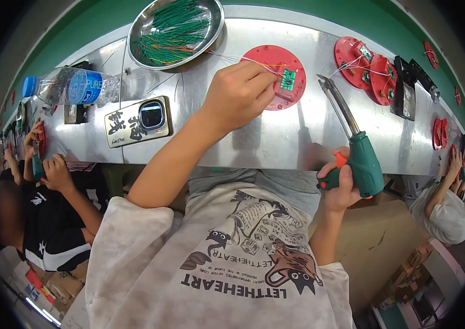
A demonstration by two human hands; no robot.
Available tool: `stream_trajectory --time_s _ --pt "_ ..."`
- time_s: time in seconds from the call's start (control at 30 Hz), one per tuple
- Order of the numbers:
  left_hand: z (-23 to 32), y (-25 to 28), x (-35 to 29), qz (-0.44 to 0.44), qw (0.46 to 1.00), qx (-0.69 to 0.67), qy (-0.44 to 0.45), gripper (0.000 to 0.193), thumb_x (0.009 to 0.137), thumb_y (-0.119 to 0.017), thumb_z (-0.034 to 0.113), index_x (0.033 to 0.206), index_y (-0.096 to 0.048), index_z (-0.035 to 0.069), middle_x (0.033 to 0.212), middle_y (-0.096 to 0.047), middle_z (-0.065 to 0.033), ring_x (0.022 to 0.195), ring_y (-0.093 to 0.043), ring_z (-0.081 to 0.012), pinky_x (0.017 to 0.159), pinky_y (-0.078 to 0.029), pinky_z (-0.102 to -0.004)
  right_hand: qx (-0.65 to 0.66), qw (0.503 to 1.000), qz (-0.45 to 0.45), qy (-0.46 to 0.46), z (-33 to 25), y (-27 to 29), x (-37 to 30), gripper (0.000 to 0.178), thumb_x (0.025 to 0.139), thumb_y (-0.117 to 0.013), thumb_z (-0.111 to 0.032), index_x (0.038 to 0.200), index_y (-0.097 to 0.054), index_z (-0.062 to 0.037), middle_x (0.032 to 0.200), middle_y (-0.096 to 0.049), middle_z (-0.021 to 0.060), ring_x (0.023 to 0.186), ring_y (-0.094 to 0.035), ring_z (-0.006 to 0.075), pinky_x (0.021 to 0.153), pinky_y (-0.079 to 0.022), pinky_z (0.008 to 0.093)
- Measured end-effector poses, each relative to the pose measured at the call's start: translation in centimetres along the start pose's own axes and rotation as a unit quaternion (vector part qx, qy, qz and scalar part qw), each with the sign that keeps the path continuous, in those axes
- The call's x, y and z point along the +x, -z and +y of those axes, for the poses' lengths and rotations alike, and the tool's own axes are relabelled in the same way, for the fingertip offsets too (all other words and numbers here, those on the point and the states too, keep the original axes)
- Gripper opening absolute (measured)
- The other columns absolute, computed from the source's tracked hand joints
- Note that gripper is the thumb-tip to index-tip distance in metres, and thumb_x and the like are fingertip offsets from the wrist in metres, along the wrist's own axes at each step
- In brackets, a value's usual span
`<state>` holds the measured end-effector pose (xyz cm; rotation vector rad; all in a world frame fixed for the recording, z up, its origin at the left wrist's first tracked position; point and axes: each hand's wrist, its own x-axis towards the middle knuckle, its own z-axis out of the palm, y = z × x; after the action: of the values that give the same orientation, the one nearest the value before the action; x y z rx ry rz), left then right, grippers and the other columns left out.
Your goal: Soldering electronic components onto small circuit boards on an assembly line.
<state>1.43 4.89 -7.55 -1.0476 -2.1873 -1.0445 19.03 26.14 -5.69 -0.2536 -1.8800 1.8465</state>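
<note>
Soldering gun [366,162], green with a red trigger, sits in the person's right hand [342,183] at three o'clock, seen from above with twelve o'clock at the far side of the metal bench [216,148]. That hand is wrapped around the grip, a finger at the trigger. The gun's narrow tip [323,78] points up toward one o'clock, near a red disc [265,54] but not touching it.

The disc lies flat on the bench, between twelve and one o'clock, with a small green circuit board [287,81] on its right half. The left hand [238,90] covers the disc's left side, fingers bunched closely together; thin wires [268,66] run past the fingertips toward the board. Whether a wire is pinched between them is hidden.

To do this step well, the left hand would probably best hold each wire end still against its pad, keeping fingertips clear of the heat. The right hand should bring the tip in from three o'clock, touch only the joint, lift away cleanly, and let it cool before the wire is released.

At eleven o'clock stands a steel bowl [180,64] of green wires [175,24]; at two o'clock, more red discs [347,50]; at ten, a phone [120,129].
</note>
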Motion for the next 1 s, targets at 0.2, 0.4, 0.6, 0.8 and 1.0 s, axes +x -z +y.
stream_trajectory --time_s 0.2,0.4,0.6,0.8,1.0 --pt "0.1 0.0 0.0 -0.008 1.0 -0.006 0.013 0.01 0.074 -0.073 0.005 0.084 -0.071 0.003 0.081 -0.068 -0.0083 0.071 -0.068 -0.0249 0.062 -0.056 -0.0349 0.027 0.999 0.038 -0.011 0.5 2.1 -0.1 0.039 0.094 -0.054 -0.019 0.119 -0.051 0.0106 0.1 -0.062 0.0218 0.048 -0.059 0.0193 0.043 -0.046 0.0289" --pt "0.4 -0.1 0.6 -0.002 1.0 0.003 0.001 0.011 0.074 -0.073 0.001 0.084 -0.071 0.002 0.081 -0.068 -0.0095 0.071 -0.068 -0.0265 0.061 -0.055 -0.0357 0.07 0.995 0.069 -0.006 0.8 3.5 0.5 0.041 0.095 -0.054 -0.018 0.124 -0.048 0.0101 0.102 -0.062 0.0223 0.047 -0.058 0.02 0.042 -0.047 0.0309" --pt "1.6 0.3 1.4 -0.025 0.999 0.011 0.026 0.011 0.074 -0.071 -0.001 0.084 -0.071 0.002 0.081 -0.066 -0.0099 0.07 -0.066 -0.0272 0.063 -0.054 -0.0376 0.096 0.991 0.092 0.019 0.9 5.7 2.8 0.039 0.096 -0.053 -0.018 0.125 -0.048 0.0079 0.103 -0.061 0.0219 0.048 -0.058 0.0207 0.041 -0.047 0.0321" --pt "2.8 1.5 3.3 -0.012 0.993 0.084 0.082 0.025 0.068 -0.078 0.01 0.092 -0.073 0.005 0.101 -0.066 -0.0154 0.095 -0.062 -0.0322 0.077 -0.051 -0.04 0.129 0.974 0.181 0.041 1.3 7.5 5.6 0.031 0.1 -0.05 -0.022 0.115 -0.052 0.0049 0.098 -0.061 0.0189 0.047 -0.056 0.0179 0.04 -0.047 0.0323" --pt "0.2 1.6 7.2 -0.297 0.954 0.016 0.035 0.049 0.066 -0.077 0.023 0.114 -0.072 0.011 0.118 -0.067 -0.0121 0.114 -0.055 -0.0349 0.1 -0.041 -0.0459 0.199 0.943 0.265 -0.017 1.1 7.7 6.1 0.029 0.102 -0.047 -0.027 0.106 -0.054 0.0006 0.093 -0.061 0.0144 0.048 -0.053 0.0165 0.043 -0.046 0.0326"
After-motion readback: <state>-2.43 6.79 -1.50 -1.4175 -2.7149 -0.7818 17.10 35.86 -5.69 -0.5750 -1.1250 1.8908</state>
